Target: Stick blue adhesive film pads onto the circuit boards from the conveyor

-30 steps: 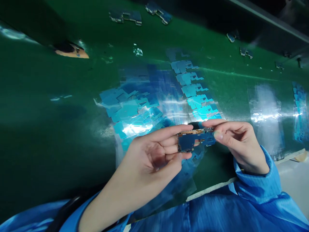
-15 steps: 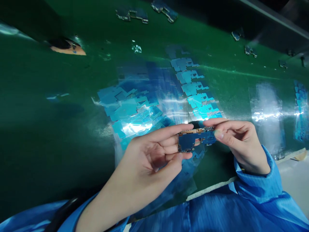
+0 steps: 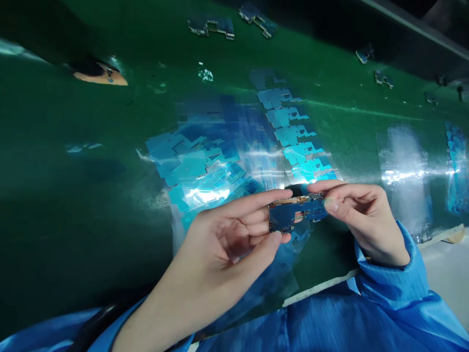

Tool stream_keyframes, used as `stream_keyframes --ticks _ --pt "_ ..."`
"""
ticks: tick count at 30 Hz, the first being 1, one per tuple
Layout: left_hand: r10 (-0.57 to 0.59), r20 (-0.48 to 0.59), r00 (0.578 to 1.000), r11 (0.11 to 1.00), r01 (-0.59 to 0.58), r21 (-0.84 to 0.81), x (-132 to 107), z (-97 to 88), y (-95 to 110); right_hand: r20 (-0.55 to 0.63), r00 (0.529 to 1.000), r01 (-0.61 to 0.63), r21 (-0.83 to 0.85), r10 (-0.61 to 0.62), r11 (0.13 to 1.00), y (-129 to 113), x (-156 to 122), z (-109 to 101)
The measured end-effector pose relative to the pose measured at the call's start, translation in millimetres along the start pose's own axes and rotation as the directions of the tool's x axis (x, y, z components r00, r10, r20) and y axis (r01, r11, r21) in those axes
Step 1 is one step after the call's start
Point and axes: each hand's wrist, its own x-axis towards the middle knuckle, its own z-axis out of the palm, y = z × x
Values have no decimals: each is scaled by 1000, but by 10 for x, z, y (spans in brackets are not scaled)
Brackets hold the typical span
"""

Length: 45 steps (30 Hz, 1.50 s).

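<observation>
My left hand (image 3: 234,239) is clamped on the wide end of a circuit board (image 3: 282,217), my right hand (image 3: 361,212) pinches the narrow end; both grips sit at its edges, probably to leave its face visible, above the table (image 3: 91,220). Beyond, my left hand blocks part of a blue cutout pile (image 3: 188,164); stepped blue cutouts (image 3: 282,117) run beside it, more boards (image 3: 267,27) lie farther off.

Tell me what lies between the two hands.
In the head view, a blue circuit board lies between them, held at one end by the left hand and at the other by the right hand.
</observation>
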Motion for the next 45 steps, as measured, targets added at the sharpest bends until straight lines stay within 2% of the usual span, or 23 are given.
stream_keyframes --ticks 3,18,26,31,38,45 --pt "14 -5 1000 1000 -14 10 19 -13 -13 -25 1000 5 5 -5 1000 2 -2 8" --pt "12 -4 1000 999 -12 -44 28 -3 -50 21 999 24 21 -25 999 6 9 5" --pt "43 -56 998 995 -47 -85 18 45 -57 46 998 49 44 -51 998 37 2 -11" --pt "55 -77 996 993 -63 -103 25 50 -90 28 997 64 48 -66 997 57 14 24" --pt "81 -98 992 996 -84 -27 39 20 -104 -4 994 110 84 -110 990 98 32 65" --pt "38 -133 990 998 -43 -39 43 32 -85 -26 990 138 122 -136 983 102 28 82"
